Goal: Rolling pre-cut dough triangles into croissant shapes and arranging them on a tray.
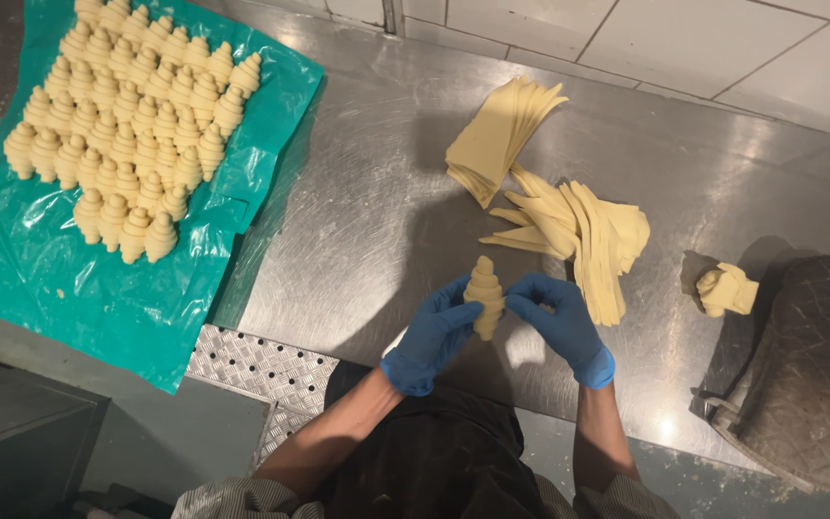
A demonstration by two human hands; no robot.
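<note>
Far left of the rolled croissant [484,293]: a green plastic sheet [60,279] on the steel tabletop [367,211], packed with rows of shaped raw croissants [132,125]. Just left of the roll, touching it: the left hand [434,332] in a blue glove, fingers curled around its lower half. At centre, the roll itself, upright, lifted slightly off the tabletop between both hands. Just right, touching: the right hand [559,322], also gloved, fingertips pinched narrow against the roll's side. Above and to the right: a stack of cut dough triangles [501,135] and a looser, fanned pile of triangles [588,235]. Farther right: a small lump of scrap dough [727,288], then a dark quilted cloth [804,365]. Likely risks: squeezing too hard, flattening the layers; a loose tip, letting the roll unwind; soft dough warming in the hands and sticking to the gloves; the fanned pile sticking together.
</note>
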